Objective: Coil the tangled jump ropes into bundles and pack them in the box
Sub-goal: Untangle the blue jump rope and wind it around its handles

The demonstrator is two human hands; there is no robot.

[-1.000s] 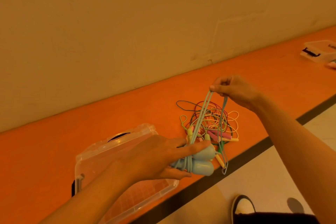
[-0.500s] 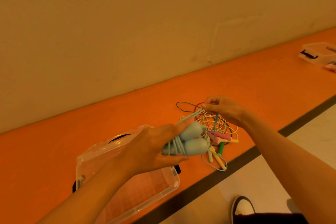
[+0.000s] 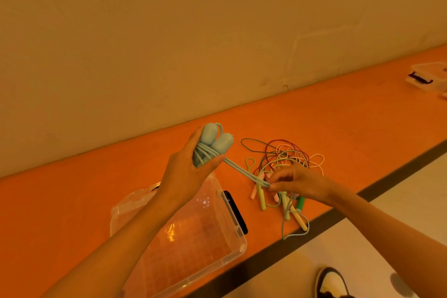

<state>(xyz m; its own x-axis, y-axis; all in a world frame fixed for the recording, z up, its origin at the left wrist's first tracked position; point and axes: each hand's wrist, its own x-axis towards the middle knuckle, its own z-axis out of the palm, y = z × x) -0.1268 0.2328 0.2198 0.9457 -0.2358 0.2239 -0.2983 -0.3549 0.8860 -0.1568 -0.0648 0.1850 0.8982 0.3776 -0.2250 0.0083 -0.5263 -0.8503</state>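
My left hand [image 3: 187, 172] grips the two pale blue handles [image 3: 215, 141] of a jump rope, raised above the orange counter, with turns of its blue cord wrapped round them. Several strands of that cord [image 3: 244, 173] run taut down to my right hand [image 3: 298, 182], which pinches them over the tangle. A loose end of the blue cord [image 3: 294, 231] hangs below that hand. The tangle of thin jump ropes [image 3: 287, 156], with pink, yellow and green handles [image 3: 262, 197], lies on the counter. The clear plastic box [image 3: 193, 232] sits open under my left forearm.
The orange counter [image 3: 338, 128] runs along a beige wall and ends in a dark front edge [image 3: 387, 182]. Another clear box [image 3: 428, 75] with a black latch stands at the far right. A shoe [image 3: 332, 282] shows on the pale floor below.
My left hand has lifted and turned the blue handles up and to the left. My right hand has dropped from above the tangle to just over it, drawing the cord taut.
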